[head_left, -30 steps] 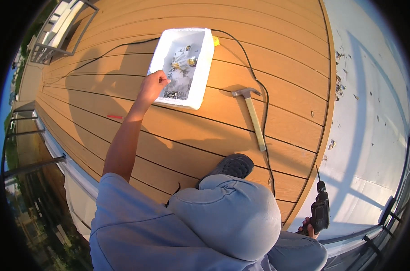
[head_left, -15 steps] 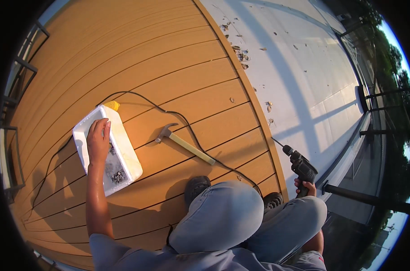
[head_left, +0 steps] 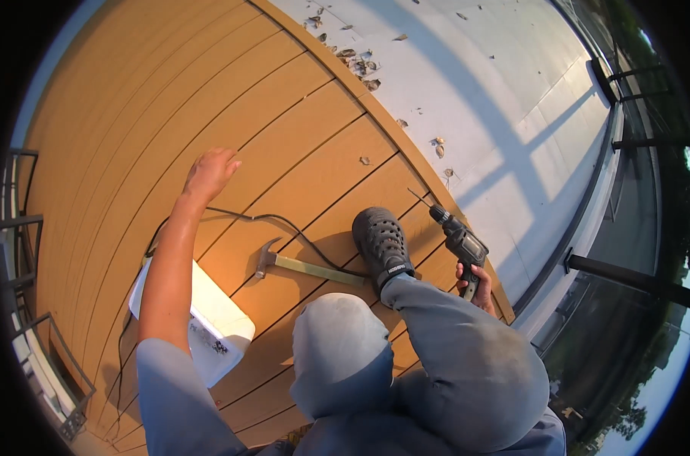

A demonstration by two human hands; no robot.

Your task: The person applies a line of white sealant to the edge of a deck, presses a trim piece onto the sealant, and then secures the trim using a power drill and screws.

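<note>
My right hand (head_left: 477, 286) grips a black power drill (head_left: 465, 245) by its handle, the long bit pointing up and left, close to the edge of the orange-brown deck (head_left: 276, 114). Out over the planks, my left hand (head_left: 210, 176) has its fingers curled together; whatever may be in them is too small to make out. My left forearm partly covers a white foam box (head_left: 227, 308), where a small cluster of dark fasteners (head_left: 219, 346) shows. A claw hammer (head_left: 314, 270) with a pale wooden handle lies on the deck between the box and my shoe.
A black cord (head_left: 284, 220) runs past the hammer. My black clog (head_left: 383, 242) stands on the planks near the hammer's handle end. Beyond the deck edge is a pale grey surface (head_left: 497, 99) with dry leaves (head_left: 358, 64). Dark railings (head_left: 633, 281) stand at the right.
My left hand has come out of the foam box and moved forward over the deck. My right foot has stepped forward, and the drill has shifted with my body toward the deck edge.
</note>
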